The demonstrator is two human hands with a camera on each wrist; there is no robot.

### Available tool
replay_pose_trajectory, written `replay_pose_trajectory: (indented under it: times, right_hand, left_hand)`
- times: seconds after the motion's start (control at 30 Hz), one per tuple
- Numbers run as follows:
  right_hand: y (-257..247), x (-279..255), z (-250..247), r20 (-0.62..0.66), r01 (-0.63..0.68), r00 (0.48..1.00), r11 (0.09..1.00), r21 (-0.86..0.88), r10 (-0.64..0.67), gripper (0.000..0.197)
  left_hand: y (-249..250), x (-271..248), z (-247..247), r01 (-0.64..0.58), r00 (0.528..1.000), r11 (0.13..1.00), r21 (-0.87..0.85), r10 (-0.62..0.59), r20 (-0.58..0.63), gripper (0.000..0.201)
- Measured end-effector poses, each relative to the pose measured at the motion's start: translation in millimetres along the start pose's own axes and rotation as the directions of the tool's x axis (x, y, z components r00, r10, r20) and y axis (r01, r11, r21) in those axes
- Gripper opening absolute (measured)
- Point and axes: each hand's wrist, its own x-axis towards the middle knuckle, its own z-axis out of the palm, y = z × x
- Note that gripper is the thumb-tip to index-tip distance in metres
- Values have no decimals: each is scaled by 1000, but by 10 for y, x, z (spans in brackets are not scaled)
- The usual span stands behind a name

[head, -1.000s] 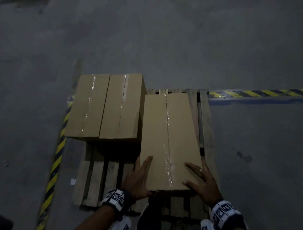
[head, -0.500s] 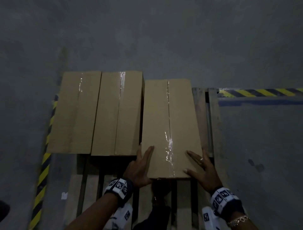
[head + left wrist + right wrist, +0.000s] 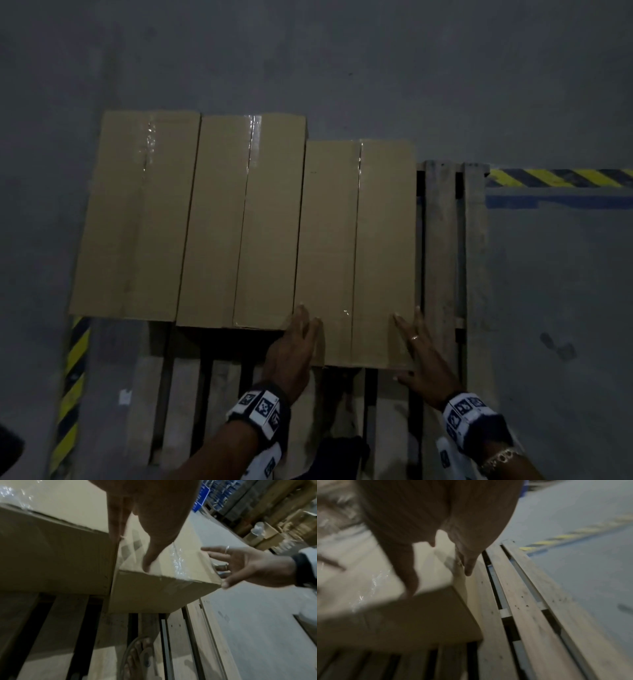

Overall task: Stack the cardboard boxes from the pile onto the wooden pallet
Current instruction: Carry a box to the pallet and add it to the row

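Three long taped cardboard boxes lie side by side on the wooden pallet (image 3: pixel 442 260). The right box (image 3: pixel 356 246) sits lower than the middle box (image 3: pixel 239 219) and left box (image 3: pixel 137 212), tight against the middle one. My left hand (image 3: pixel 294 339) rests flat with straight fingers on the right box's near left corner (image 3: pixel 150 561). My right hand (image 3: pixel 421 349) lies open at its near right corner (image 3: pixel 436 577), fingers spread along the top edge and side. The right wrist view is blurred.
Bare pallet slats (image 3: pixel 185 404) show in front of the boxes and a strip to their right. Yellow-black floor tape (image 3: pixel 555 178) runs at the right and tape (image 3: pixel 72 394) down the left. A sandalled foot (image 3: pixel 137 655) stands on the slats. Shelving and cartons (image 3: pixel 267 520) stand far off.
The right box has slid away from me and to the left, now lying close against the middle box. Both hands stayed on its near end and moved forward with it.
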Motion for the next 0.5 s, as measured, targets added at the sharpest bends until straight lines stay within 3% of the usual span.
replay_pose_trajectory:
  times: [0.33,0.5]
  right_hand:
    - [106,-1,206,-118,-30,993,995,-95,18,107]
    - [132,87,125,-213,-61,976,995,-77,44,89]
  left_hand:
    - [-75,170,155,46,999,993,105,-48,14,148]
    - [-151,306,72,51,996,993,110,-43,-80,136]
